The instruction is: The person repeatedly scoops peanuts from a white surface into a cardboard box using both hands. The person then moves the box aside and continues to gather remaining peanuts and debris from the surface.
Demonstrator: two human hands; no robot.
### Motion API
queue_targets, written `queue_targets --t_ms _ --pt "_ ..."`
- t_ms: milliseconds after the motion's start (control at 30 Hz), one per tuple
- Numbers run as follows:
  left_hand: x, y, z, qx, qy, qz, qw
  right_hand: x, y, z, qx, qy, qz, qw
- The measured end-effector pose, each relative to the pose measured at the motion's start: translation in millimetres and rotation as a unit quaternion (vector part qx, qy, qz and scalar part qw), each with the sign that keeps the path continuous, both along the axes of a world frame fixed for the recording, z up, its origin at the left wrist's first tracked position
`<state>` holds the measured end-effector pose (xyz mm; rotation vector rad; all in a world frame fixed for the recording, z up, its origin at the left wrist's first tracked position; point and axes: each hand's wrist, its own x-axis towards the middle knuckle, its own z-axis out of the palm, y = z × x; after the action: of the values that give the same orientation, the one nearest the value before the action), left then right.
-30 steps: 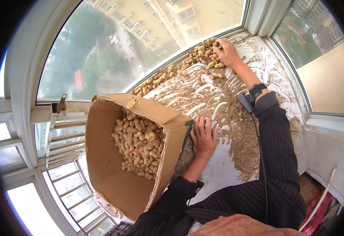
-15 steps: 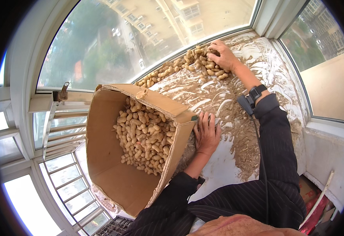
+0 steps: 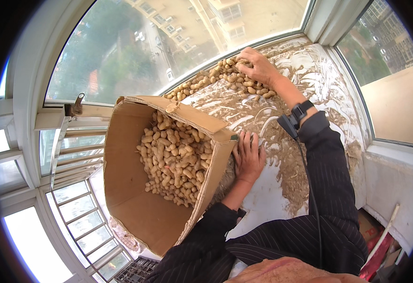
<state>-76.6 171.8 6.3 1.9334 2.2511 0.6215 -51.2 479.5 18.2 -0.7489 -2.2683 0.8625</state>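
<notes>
Dusty sill [image 3: 320, 94], peanuts [image 3: 216, 75], cardboard box [image 3: 135, 207]

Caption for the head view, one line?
Left hand braces a cardboard box of peanuts; right hand gathers peanuts on the windowsill.

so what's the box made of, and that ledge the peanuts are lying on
The box looks like plain brown corrugated cardboard: matte, unprinted inside, with folded flaps and a thick cut edge. The ledge seems a hard, smooth white sill, perhaps stone or painted concrete; brown dusty soil smeared in finger streaks hides most of it, so the material stays uncertain. The peanuts are dry tan shells.
</notes>
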Motion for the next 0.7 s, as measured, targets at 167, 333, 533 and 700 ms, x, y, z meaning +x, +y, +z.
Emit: queue_targets --t_ms 167,333,533,700 --pt "-1 -1 0 0.003 0.001 -0.006 1.0 -27 -7 0 0.028 -0.147 -0.008 0.989" --pt "0 0 -1 0.014 0.001 -0.002 1.0 -9 -18 1 -0.023 -0.098 0.093 0.991" --pt "-1 -1 -2 0.018 -0.001 -0.003 1.0 35 6 4 0.017 0.003 -0.056 0.998" --pt "-2 0 -1 0.017 0.003 -0.006 1.0 36 5 -19 0.076 -0.086 -0.075 0.991"
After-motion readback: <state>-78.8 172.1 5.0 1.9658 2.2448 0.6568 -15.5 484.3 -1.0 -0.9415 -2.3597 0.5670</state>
